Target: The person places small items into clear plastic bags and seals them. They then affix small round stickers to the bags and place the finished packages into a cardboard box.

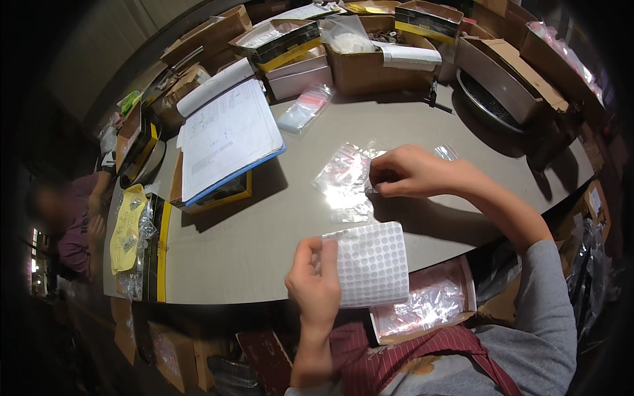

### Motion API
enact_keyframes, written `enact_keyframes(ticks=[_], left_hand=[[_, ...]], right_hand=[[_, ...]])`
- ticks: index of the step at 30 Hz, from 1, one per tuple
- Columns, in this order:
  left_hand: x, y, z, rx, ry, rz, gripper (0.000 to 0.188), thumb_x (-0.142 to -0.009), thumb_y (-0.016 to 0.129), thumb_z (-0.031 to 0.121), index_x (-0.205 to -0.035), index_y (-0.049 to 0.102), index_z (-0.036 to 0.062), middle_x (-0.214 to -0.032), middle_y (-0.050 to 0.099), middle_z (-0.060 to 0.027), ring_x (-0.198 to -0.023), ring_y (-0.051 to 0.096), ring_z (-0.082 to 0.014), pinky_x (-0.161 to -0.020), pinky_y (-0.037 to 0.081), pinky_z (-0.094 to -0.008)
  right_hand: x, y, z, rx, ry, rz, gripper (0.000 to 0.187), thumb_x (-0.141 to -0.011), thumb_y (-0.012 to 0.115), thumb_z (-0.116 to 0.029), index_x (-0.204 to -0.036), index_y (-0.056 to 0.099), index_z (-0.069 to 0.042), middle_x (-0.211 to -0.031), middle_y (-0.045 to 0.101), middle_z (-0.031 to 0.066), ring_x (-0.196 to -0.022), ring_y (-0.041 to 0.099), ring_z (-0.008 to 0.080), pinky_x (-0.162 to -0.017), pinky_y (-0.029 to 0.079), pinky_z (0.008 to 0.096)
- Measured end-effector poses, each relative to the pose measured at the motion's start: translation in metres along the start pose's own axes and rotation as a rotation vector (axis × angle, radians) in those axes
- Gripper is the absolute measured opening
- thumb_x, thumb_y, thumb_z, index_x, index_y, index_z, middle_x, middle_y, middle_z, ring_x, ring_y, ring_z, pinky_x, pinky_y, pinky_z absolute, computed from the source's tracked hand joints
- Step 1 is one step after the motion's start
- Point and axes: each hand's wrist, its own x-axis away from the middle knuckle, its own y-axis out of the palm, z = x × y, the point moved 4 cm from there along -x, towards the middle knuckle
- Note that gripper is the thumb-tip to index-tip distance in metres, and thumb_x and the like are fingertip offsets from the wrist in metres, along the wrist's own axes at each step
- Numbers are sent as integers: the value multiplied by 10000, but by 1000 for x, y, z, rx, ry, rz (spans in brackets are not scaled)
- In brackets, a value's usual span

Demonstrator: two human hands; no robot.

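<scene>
My left hand (pixel 316 280) grips a sheet of small round grey stickers (pixel 374 264) by its left edge, thumb on top, over the table's front edge. Farther off, my right hand (pixel 406 173) is closed with its fingers curled down at a loose group of clear plastic zip bags (pixel 347 173). The fingertips meet the right side of these bags. What they pinch, if anything, is hidden. Light glares off the bags. One more small clear bag (pixel 446 152) lies just behind my right wrist.
A blue clipboard with papers (pixel 228 138) leans on a box at the left. Cardboard boxes (pixel 383 71) line the table's back, with a round black pan (pixel 489 102) at the right. Below the front edge, an open tray (pixel 467 280) holds clear bags. Another person (pixel 82 224) sits at far left.
</scene>
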Motion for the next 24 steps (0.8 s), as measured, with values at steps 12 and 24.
enact_keyframes(ticks=[12, 24], left_hand=[[4, 1, -3, 44, 114, 44, 118, -997, 647, 65, -944, 593, -24, -721, 516, 54, -639, 412, 3, -551, 295, -174], [2, 1, 1, 13, 144, 15, 135, -981, 670, 84, -956, 617, -38, -727, 583, 7, -657, 502, -35, -587, 391, -198]], right_hand=[[-9, -8, 11, 332, 137, 104, 640, -842, 808, -295, -1330, 487, -35, -813, 648, 195, -780, 644, 378, -705, 492, 460], [10, -31, 25, 275, 182, 61, 274, -835, 775, -237, -936, 684, 0, -779, 694, 168, -744, 685, 330, -691, 522, 443]])
